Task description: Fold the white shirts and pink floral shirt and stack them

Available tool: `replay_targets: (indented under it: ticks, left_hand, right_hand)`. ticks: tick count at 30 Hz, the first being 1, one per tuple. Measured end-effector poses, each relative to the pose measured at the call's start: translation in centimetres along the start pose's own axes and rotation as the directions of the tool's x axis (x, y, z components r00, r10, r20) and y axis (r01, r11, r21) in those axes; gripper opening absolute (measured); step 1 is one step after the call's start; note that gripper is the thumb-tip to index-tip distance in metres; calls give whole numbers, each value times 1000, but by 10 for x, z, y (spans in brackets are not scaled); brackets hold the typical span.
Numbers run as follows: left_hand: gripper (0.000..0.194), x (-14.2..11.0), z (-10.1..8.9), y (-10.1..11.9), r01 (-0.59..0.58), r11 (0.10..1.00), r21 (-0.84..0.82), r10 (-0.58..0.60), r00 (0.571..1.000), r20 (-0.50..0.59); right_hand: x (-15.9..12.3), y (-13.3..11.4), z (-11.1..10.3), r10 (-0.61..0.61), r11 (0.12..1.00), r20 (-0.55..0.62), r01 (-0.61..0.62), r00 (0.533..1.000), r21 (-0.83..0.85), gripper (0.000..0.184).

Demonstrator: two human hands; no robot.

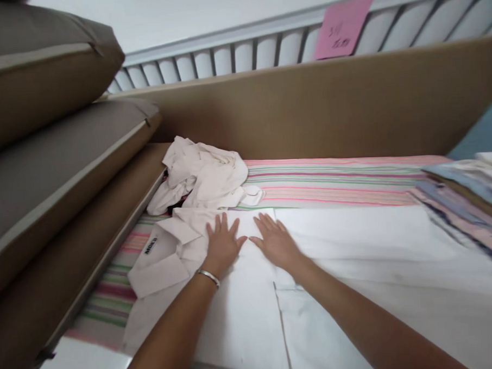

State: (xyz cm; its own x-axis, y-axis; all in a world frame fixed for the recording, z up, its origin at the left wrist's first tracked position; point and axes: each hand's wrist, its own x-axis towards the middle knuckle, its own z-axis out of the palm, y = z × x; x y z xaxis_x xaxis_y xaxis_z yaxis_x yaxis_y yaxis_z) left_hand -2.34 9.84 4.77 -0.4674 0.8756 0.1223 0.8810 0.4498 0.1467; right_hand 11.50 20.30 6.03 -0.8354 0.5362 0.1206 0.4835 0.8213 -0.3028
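Observation:
A white garment [333, 229], its kind not clear, lies spread flat before me. Both palms rest on it: my left hand [223, 245], with a silver bracelet at the wrist, has its fingers spread, and so does my right hand [276, 243]. The thumbs nearly meet. Close by my left hand, and partly under it, is a pale collared shirt [168, 264] with a dark label inside its collar. Beyond the shirt sits a crumpled heap of pale clothes [204, 170].
Stacked brown cushions [65, 160] rise on the left. A long brown cushion [308, 108] stands along the back, before a slatted white rail [244, 57] bearing a pink note [341, 28]. Folded clothes [475, 207] are piled at right on striped cloth [339, 177].

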Motion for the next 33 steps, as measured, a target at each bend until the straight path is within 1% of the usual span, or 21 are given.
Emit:
replay_targets:
  ticks: [2, 3, 5, 7, 9, 10, 12, 14, 15, 16, 17, 19, 21, 22, 25, 27, 30, 31, 33]
  left_hand:
    - [61, -4, 10, -2, -8, 1000, -15, 8, 1000, -19]
    - [62, -5, 13, -4, -10, 1000, -22, 9, 999, -32]
    - [62, -5, 14, -7, -11, 999, -37, 10, 999, -40]
    - [62, -3, 7, -8, -3, 998, -59, 2, 1000, -13]
    - [61, -7, -6, -7, 13, 996, -94, -13, 1000, -1]
    - [60, -13, -14, -6, 7, 993, -117, -9, 1000, -15]
    - [54, -35, -31, -7, -48, 983, -178, 34, 996, -80]
    - [45, -68, -45, -11, -104, 964, -245, 69, 987, -146]
    - [40, -85, -50, -14, -100, 956, -275, 57, 986, -157]
    - [36, -100, -54, -17, -70, 955, -289, 28, 989, -144]
    - [33, -113, -56, -20, -32, 958, -286, 1, 994, -109]
    - [31, -129, -57, -22, 41, 971, -236, -41, 999, 6]
    - [31, -132, -55, -18, 87, 980, -177, -69, 992, 103]
    - [32, -129, -53, -14, 104, 982, -156, -84, 988, 131]
    - [34, -112, -50, -2, 146, 980, -135, -121, 977, 175]
    - [28, -98, -50, 4, 162, 978, -131, -130, 966, 223]
    - [11, -87, -53, 7, 142, 980, -139, -99, 955, 280]
    - [7, -88, -56, 7, 128, 981, -143, -84, 957, 277]
    - [5, -96, -62, 8, 96, 984, -151, -59, 970, 234]
  right_hand:
    - [2, 9, 25, 3, 999, 26, -2, 1000, -38, 60]
    - [2, 13, 33, -5, 998, 20, 6, 1000, -55, 60]
    - [3, 17, 39, -17, 997, 3, 17, 1000, -76, 59]
    - [5, 17, 32, -14, 998, 34, 16, 999, -67, 58]
    - [2, 16, 16, -12, 999, 76, 14, 997, -32, 56]
    - [-4, 16, 5, -19, 1000, 76, 20, 997, -8, 55]
    - [-27, 22, -16, -40, 999, 22, 40, 999, 35, 51]
    - [-63, 38, -36, -50, 997, -57, 53, 997, 58, 46]
    - [-85, 50, -44, -40, 997, -84, 46, 996, 61, 44]
    - [-108, 63, -51, -19, 998, -101, 25, 995, 59, 41]
    - [-131, 78, -58, 14, 999, -115, -9, 993, 52, 39]
    - [-175, 110, -69, 101, 995, -136, -98, 986, 29, 37]
    - [-210, 138, -79, 183, 983, -157, -184, 971, 7, 36]
    - [-225, 149, -84, 212, 977, -166, -215, 963, -4, 36]
    - [-253, 166, -100, 241, 967, -180, -251, 954, -35, 35]
    - [-259, 169, -111, 246, 964, -181, -260, 952, -52, 34]
    - [-257, 172, -121, 257, 957, -168, -274, 952, -91, 34]
    - [-254, 174, -122, 257, 954, -160, -277, 953, -112, 34]
    - [-246, 182, -120, 251, 948, -142, -273, 958, -162, 35]
